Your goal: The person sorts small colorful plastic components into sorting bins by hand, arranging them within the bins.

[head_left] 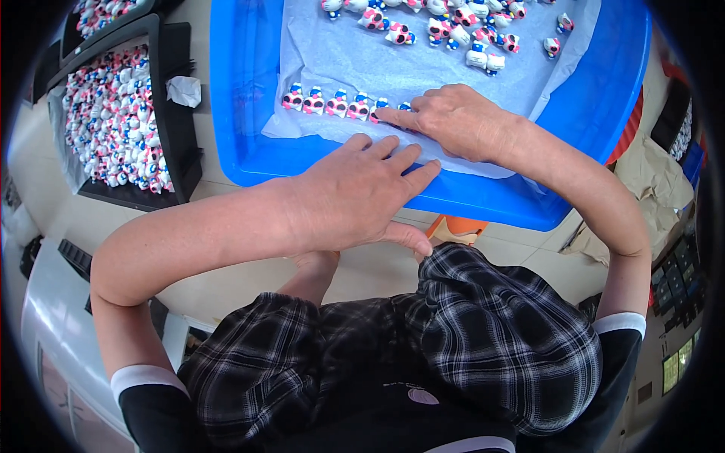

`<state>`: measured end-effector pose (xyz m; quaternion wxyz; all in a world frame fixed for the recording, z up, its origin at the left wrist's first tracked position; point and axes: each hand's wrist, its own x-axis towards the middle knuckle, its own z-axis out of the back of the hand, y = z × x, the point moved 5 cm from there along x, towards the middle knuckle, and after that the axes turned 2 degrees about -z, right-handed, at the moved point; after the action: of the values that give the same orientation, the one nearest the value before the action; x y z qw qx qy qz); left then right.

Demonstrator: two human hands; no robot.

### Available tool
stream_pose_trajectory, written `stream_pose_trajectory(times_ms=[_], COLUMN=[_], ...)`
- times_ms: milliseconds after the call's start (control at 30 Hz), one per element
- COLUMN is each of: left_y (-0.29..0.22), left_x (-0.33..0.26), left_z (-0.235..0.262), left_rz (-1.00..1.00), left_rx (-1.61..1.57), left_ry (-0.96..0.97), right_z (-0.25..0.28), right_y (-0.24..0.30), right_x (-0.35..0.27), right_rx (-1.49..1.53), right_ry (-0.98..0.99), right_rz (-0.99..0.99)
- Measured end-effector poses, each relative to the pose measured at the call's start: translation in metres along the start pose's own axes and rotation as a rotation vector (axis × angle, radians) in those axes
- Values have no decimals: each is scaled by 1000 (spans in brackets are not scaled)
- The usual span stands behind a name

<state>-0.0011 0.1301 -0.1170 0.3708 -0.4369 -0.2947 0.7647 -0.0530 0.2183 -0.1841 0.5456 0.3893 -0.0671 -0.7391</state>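
My left hand (355, 185) lies over the near rim of the blue plastic tray (468, 198), its fingers spread and holding nothing. My right hand (461, 121) reaches into the tray with the index finger stretched out to the left, its tip against a small white, pink and blue cat-like figurine (375, 113). Its other fingers are curled and partly hidden. To the left of that fingertip, several like figurines (336, 103) stand in a neat row on white lining paper (325, 64). Another figurine (405, 106) shows partly behind the index finger.
Loose figurines (461, 26) lie scattered at the far side of the tray. On the left, a black crate (177, 113) is full of similar figurines, with a crumpled white paper (184, 91) at its edge. Brown paper (649, 189) lies to the right. An orange object (462, 225) shows below the tray.
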Motion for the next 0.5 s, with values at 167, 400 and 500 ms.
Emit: stream_pose_trajectory(times_ms=[167, 400, 500], left_y=[-1, -3, -2], left_x=[1, 1, 3], left_z=[-1, -2, -3], left_rz=[-12, -16, -19], left_rx=[-7, 19, 15], left_ry=[-40, -104, -87], right_z=[1, 12, 13], right_y=[1, 5, 5], right_x=[2, 11, 10], right_rx=[-26, -11, -2], right_ry=[28, -22, 18], right_rz=[-11, -4, -13])
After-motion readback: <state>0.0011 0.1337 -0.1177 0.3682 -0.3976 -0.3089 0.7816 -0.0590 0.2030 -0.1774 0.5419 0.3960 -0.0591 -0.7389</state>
